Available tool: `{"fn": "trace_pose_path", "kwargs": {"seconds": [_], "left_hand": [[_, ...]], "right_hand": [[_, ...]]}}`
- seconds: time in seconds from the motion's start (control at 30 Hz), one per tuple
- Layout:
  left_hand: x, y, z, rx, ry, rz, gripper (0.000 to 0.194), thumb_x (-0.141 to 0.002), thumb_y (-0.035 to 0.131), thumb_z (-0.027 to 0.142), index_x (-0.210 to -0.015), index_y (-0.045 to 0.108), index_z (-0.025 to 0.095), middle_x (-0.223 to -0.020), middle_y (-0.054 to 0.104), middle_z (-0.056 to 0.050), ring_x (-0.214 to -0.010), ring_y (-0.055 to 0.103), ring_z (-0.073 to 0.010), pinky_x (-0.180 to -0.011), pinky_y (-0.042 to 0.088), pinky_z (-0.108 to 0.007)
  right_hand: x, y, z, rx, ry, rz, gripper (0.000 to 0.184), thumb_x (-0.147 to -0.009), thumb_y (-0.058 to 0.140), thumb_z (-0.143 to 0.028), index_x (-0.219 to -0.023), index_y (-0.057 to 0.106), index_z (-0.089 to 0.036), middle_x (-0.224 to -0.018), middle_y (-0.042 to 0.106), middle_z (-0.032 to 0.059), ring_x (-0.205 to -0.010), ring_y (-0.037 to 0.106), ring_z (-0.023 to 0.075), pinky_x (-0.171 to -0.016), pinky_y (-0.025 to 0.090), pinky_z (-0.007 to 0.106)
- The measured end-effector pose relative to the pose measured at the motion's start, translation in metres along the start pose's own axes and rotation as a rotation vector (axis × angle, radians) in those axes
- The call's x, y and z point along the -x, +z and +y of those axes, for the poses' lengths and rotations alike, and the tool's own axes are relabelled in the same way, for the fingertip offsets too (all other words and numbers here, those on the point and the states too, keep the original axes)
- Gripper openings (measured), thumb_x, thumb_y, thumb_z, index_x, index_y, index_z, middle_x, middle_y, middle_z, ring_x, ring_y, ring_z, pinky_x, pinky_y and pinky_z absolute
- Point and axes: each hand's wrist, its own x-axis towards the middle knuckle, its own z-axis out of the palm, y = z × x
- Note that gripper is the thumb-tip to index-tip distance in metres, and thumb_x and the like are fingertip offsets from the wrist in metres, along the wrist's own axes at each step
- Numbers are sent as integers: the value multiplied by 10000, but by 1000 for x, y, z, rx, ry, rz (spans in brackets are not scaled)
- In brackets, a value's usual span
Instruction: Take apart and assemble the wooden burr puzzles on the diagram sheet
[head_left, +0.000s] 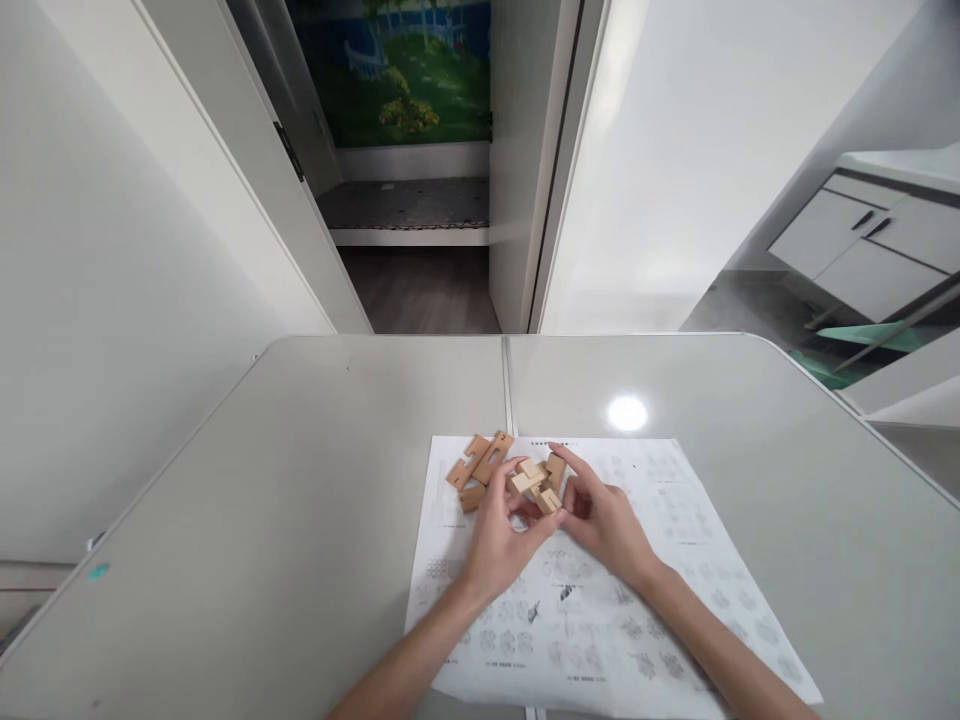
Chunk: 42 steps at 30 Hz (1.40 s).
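Both hands meet over a printed sheet, around a partly interlocked wooden burr puzzle (pixel 530 478) of pale, notched blocks. My left hand (pixel 504 530) is closed on it, with the fingers at its left side and the thumb at its lower front. My right hand (pixel 604 512) is closed at its right side, the index finger on a browner wooden piece (pixel 555 468) and the thumb near the puzzle's lower corner. Whether this piece is joined to the pale blocks I cannot tell. Beside my left hand lie loose flat brown pieces, including a slotted piece (pixel 493 458), a notched piece (pixel 466 463) and a small piece (pixel 471 498).
The white instruction sheet (pixel 600 650), printed with small puzzle diagrams, lies under the hands and pieces. It rests on a grey table (pixel 300 520) with a seam down its middle. Beyond the far edge are a doorway and a white wall (pixel 652 200); a white cabinet (pixel 862 240) stands at right.
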Motion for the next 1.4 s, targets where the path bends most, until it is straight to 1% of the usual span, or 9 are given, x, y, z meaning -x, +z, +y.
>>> {"fn": "trace_pose_path", "kwargs": {"seconds": [0.17,0.37,0.5,0.67,0.87,1.0,1.1,1.2,1.4], "left_hand": [[1,0,0,2,-17,10,612,-885,807,319,-1397,478,265,-1124,743,-59,-1000,744,-236,-842,597,-357],[-1,-1,-1,47,5,45,649,-899,802,336,-1431,436,264,-953,765,-17,-812,748,-201,-774,615,-349],[-2,-2,0,-22,36,53,637,-904,791,304,-1435,443,257,-901,763,-8,-713,729,-187,-711,598,-343],[0,-1,-3,-140,60,72,635,-899,805,307,-1441,475,276,-1008,737,-32,-760,698,-181,-680,579,-329],[2,0,-7,-223,87,73,625,-890,785,239,-1436,483,288,-986,704,-8,-684,618,-142,-635,536,-299],[1,0,-6,-201,73,74,646,-887,795,246,-1438,463,297,-1040,731,-18,-718,662,-152,-633,541,-292],[-1,0,-3,-195,71,89,615,-901,773,248,-1423,452,295,-1115,755,-36,-752,705,-166,-631,541,-291],[-1,-1,-1,-198,58,80,599,-931,734,258,-1449,434,289,-1051,780,-29,-731,723,-179,-629,553,-304],[1,-1,-3,-265,87,64,622,-930,745,302,-1476,448,278,-916,778,-10,-696,721,-195,-620,570,-320]], "right_hand": [[0,0,-5,-281,81,-158,758,-967,607,-236,-1641,278,-344,-823,629,-37,-617,566,162,-597,508,296],[-2,-7,-9,-618,92,-310,673,-1079,511,-363,-1677,203,-381,-1047,680,50,-733,628,189,-615,528,333],[-6,-10,-13,-755,180,-322,662,-1111,423,-560,-1687,210,-314,-914,695,52,-807,675,243,-615,546,345],[-12,-6,-11,-835,271,-235,700,-1067,408,-695,-1613,318,-266,-921,754,82,-782,702,259,-565,552,327],[-14,-6,-11,-912,362,-187,685,-1020,557,-688,-1546,422,-272,-868,769,58,-723,693,226,-574,560,314],[-12,-9,-10,-991,393,-183,577,-1034,629,-584,-1523,507,-303,-959,777,45,-833,721,215,-813,594,372],[-12,-11,-9,-1061,394,-224,457,-1043,666,-494,-1462,609,-319,-1154,770,52,-996,714,210,-1040,523,407],[-12,-12,-12,-1102,371,-282,353,-1042,667,-490,-1318,725,-278,-1239,753,79,-1074,694,231,-1075,493,422],[-10,-15,-19,-1085,386,-328,344,-1047,641,-532,-1218,758,-258,-1041,775,75,-1007,713,241,-1056,493,438]]}}
